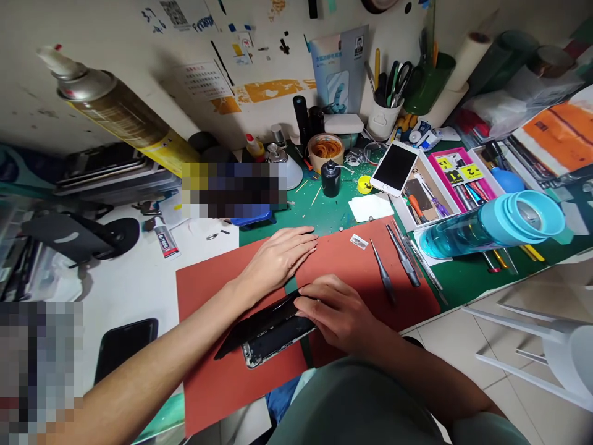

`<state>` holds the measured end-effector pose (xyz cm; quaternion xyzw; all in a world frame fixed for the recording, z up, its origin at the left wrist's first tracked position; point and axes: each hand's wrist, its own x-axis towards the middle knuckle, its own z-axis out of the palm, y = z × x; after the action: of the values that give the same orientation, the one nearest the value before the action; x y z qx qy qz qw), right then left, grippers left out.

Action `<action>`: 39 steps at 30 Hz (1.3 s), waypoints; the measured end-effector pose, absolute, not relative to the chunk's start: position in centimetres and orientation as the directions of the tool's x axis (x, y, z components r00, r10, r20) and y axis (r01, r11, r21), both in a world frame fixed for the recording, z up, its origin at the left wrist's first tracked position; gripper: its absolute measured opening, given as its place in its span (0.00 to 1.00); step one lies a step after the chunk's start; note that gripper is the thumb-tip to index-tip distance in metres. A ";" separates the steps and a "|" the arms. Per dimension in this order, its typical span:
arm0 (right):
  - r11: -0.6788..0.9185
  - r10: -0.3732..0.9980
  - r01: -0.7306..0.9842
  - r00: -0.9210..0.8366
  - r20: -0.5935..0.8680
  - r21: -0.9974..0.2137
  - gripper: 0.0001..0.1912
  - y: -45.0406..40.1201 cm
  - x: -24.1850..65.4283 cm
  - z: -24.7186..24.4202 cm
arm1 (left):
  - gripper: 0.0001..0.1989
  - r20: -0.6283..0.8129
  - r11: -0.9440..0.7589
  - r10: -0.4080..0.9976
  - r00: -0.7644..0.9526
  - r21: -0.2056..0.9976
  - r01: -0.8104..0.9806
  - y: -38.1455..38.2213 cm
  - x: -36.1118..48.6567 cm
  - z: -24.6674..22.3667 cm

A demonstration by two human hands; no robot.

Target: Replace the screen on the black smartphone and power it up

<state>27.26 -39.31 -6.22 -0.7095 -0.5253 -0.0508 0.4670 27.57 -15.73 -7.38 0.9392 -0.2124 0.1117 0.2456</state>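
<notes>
A phone lies opened on the red mat (pixel 217 395), with its dark screen panel (pixel 259 320) tilted up along one side and the phone body (pixel 278 340) beneath showing black inner parts. My right hand (pixel 340 312) pinches the right end of the panel and phone between thumb and fingers. Beyond the phone, my left hand (pixel 282 256) rests palm down on the mat with its fingers stretched out, holding nothing. Tweezers (pixel 403 254) and a thin pointed tool (pixel 382 271) lie to the right of my hands.
A blue bottle (pixel 463 232) lies at the right, beside a tool box (pixel 428 198) and a white phone (pixel 395 168). A black phone (pixel 126 347) and a glue tube (pixel 165 238) are at the left. Behind stand a black small bottle (pixel 330 179) and a pen cup (pixel 384 117).
</notes>
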 end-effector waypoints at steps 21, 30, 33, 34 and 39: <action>0.006 0.644 0.822 0.432 0.631 -0.569 0.11 -39.3 27.2 -7.1 | 0.35 0.155 -0.866 -0.232 0.960 0.417 -0.277 -18.4 29.7 -7.3; -0.006 0.688 0.807 0.431 0.583 -0.590 0.11 -39.3 27.4 -6.4 | 0.27 0.201 -0.830 -0.166 0.966 0.500 -0.246 -17.3 28.8 -5.8; 0.010 0.681 0.792 0.442 0.584 -0.610 0.10 -39.3 27.4 -6.4 | 0.24 0.258 -0.800 -0.127 0.958 0.544 -0.253 -17.3 28.4 -5.1; 0.014 0.680 0.787 0.445 0.583 -0.617 0.10 -39.3 27.3 -6.5 | 0.23 0.270 -0.783 -0.104 0.957 0.571 -0.247 -17.3 28.2 -4.6; 0.035 0.659 0.752 0.478 0.581 -0.658 0.09 -39.0 27.4 -6.3 | 0.19 0.147 -0.647 0.093 0.985 0.761 -0.053 -15.7 24.3 -1.7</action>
<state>27.35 -39.02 -6.34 -0.6931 -0.5089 -0.0457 0.5085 24.29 -15.72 -1.68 0.9034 0.0111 0.0867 0.4199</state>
